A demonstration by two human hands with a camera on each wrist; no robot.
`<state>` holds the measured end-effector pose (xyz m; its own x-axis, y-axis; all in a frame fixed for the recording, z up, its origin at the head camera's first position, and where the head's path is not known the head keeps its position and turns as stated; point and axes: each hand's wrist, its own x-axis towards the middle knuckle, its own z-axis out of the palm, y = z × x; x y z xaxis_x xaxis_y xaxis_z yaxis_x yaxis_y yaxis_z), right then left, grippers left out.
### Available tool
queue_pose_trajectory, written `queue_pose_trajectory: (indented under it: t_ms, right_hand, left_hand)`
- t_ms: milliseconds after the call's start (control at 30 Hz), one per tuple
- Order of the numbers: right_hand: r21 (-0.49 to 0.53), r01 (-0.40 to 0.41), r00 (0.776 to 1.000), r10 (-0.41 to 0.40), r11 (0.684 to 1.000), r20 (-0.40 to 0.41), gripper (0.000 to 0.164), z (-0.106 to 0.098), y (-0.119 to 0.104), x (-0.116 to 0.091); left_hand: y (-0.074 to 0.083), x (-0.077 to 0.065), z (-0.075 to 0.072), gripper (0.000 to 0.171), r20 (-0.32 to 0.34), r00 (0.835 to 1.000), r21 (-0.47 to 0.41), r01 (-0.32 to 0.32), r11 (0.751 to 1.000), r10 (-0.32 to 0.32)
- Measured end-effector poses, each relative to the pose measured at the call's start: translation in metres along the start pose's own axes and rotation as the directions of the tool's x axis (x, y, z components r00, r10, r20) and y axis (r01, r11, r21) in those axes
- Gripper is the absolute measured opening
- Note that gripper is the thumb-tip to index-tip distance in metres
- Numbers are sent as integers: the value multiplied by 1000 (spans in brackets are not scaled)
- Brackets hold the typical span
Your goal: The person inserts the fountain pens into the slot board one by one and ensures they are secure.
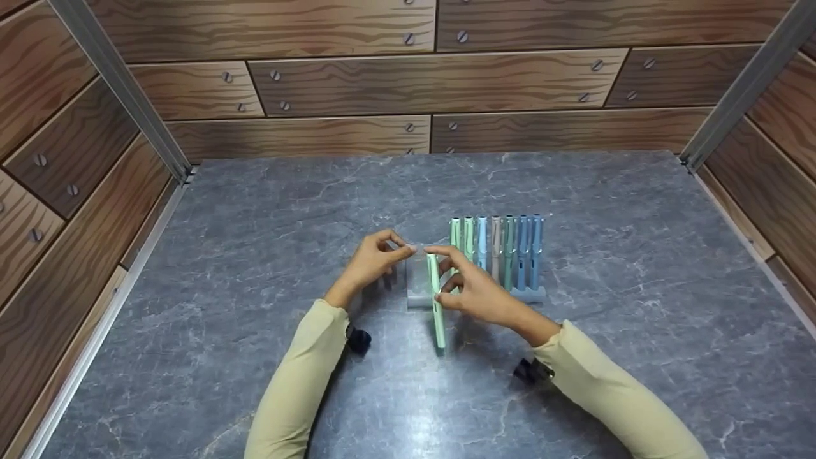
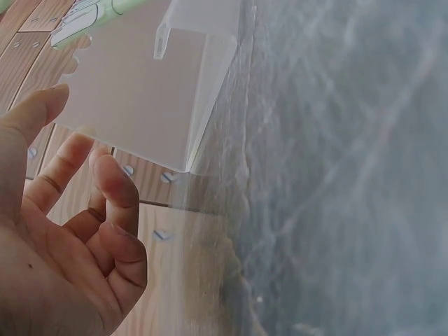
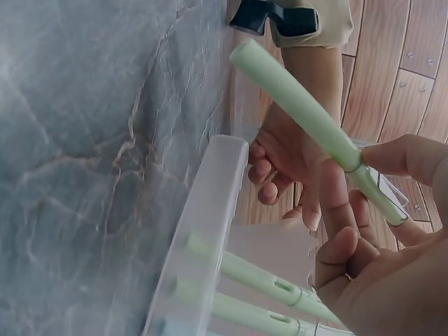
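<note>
My right hand [image 1: 475, 290] pinches a light green pen [image 1: 437, 312] between thumb and fingers, its long end pointing toward me in the head view. The pen is held tilted over the left end of a clear plastic pen stand [image 1: 418, 299]. At the stand's upper left corner is my left hand [image 1: 376, 258], thumb and index finger pinching the edge of its back panel [image 2: 140, 98]. The other left fingers are loosely curled. Several pens stand in a row to the right, from light green pens [image 3: 245, 311] to blue pens [image 1: 535, 255].
The stand rests on a grey marbled tabletop [image 1: 255, 210]. Wood-patterned walls [image 1: 357, 83] close off the back and both sides. A dark wrist camera [image 1: 359, 342] sits at the left sleeve, and another camera [image 1: 532, 371] at the right sleeve.
</note>
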<state>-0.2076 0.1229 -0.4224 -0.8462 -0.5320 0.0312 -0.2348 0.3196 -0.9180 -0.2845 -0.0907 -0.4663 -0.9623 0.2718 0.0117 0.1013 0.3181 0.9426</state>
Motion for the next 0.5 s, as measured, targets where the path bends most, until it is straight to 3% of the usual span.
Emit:
queue_pose_trajectory:
  t_ms: [500]
  right_hand:
    - [-171, 47, 989, -69, 984, -129, 70, -5, 0, 6]
  left_hand:
    - [0, 1, 0, 20, 0, 1000, 12, 15, 1000, -15]
